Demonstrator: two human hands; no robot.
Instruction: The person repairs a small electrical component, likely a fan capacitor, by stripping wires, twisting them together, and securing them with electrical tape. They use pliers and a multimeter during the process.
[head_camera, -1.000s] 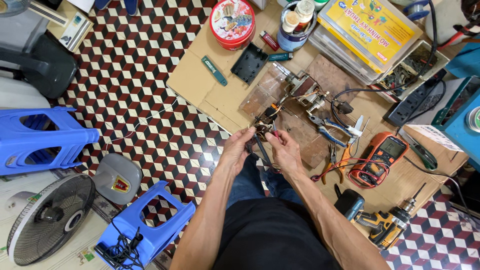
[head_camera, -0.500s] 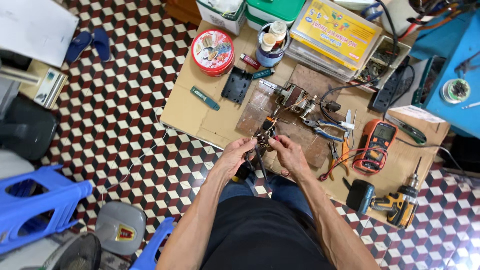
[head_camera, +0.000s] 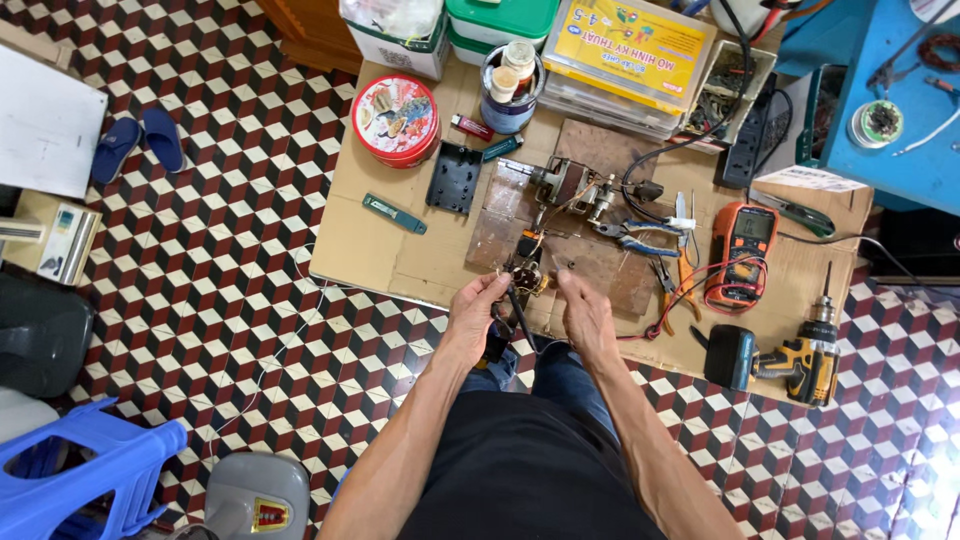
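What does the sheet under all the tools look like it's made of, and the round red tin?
The sheet looks like plain brown cardboard: matte, with fold creases and raw edges. The round red tin appears to be painted metal, judging by its glossy printed lid and rolled rim, though plastic can't be excluded.

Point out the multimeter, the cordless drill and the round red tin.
Multimeter (head_camera: 741, 250), head view, on its orange body.
Cordless drill (head_camera: 810, 358), head view, on its yellow housing.
Round red tin (head_camera: 397, 118), head view, on its lid.

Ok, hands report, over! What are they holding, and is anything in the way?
Left hand pinching thin wires. Right hand shut beside the small wired part. Pliers and multimeter lie apart, right.
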